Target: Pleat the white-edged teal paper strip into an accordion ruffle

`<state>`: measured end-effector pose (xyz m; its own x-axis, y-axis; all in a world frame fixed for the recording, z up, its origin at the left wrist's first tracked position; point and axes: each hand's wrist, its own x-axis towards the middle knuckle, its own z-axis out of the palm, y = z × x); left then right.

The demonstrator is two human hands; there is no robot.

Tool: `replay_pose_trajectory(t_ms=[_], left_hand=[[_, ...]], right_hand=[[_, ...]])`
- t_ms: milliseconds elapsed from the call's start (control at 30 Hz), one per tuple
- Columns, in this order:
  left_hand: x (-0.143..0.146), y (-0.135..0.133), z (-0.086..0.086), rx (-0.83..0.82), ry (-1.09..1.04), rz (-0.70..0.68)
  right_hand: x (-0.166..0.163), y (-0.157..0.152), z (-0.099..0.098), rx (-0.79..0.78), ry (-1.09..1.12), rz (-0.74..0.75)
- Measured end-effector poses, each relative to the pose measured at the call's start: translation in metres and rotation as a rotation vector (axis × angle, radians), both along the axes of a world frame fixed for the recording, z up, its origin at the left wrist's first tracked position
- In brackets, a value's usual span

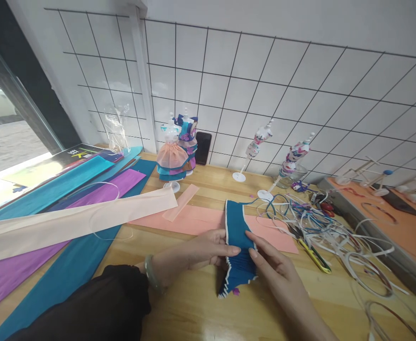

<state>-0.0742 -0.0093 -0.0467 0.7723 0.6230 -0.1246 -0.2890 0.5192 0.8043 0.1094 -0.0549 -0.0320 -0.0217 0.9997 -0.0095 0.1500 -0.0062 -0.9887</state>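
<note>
Teal crepe paper, finely pleated and edged in white along both long sides, makes up the pleated piece (239,237). It flares at its top, narrows in the middle, and ends in a zigzag hem with a scrap of purple beneath. It lies on the wooden table (200,308), its upper half over a salmon strip (193,220).

The left hand (208,248) pinches its left edge, thumb on top and fingers curled under. The right hand (275,270) lays a fingertip and thumb on its right side. Whether that hand pinches or only presses cannot be told. A green bangle (150,274) and a black sleeve (97,308) lie left of the piece.

Far left of the piece a dark booklet (76,154) bears pale and green characters, too small to read.

Left of the piece lie a cream strip (69,225), a purple sheet (16,270) and a teal sheet (62,274). Beyond it to the left stands a dressed doll form (174,158), with a dark phone (203,148) leaning on the wire grid (264,85). Behind the piece to the right stand two bare doll forms (255,144) (295,156). Just right of the piece lie yellow-handled scissors (314,255) and a tangle of white and blue strips (321,222). Farther right is an orange tray (399,227).
</note>
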Motion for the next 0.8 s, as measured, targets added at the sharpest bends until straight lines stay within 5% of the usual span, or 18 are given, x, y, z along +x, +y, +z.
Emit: replay_pose_trajectory(t_ms=[500, 800], left_hand=[[0.000, 0.010, 0.004, -0.140, -0.140, 0.334], [-0.001, 0.005, 0.012, -0.080, -0.138, 0.196]], right_hand=[[-0.011, -0.005, -0.010, -0.077, 0.274, 0.265], [-0.005, -0.003, -0.013, -0.037, 0.266, 0.172]])
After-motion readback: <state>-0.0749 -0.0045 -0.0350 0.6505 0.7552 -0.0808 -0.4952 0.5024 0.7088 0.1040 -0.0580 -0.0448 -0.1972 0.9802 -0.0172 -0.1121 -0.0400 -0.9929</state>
